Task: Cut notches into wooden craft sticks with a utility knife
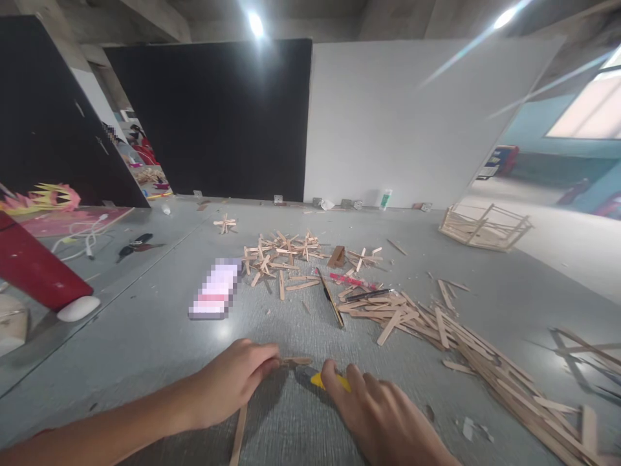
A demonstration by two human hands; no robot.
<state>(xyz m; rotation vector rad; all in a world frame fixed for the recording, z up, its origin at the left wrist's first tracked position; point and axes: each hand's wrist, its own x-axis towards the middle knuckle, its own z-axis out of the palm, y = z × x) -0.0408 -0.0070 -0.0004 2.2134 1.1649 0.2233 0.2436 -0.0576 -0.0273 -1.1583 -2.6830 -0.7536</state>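
In the head view, my left hand (242, 374) pinches a short wooden craft stick (297, 360) low over the grey table. My right hand (371, 404) is wrapped round a yellow utility knife (317, 380), whose dark front end points left toward the stick. The knife tip is close to the underside of the stick; I cannot tell whether they touch. A longer wooden strip (239, 433) runs below my left hand toward the table's front edge. Most of the knife's handle is hidden by my right fingers.
Loose craft sticks (490, 362) spread across the right, with a pile of short pieces (286, 249) farther back. A pencil (330, 298), a blurred phone (216, 289), a red bottle (41, 265) and a stick frame (485, 228) lie around. Black (218, 116) and white panels (402, 116) stand behind.
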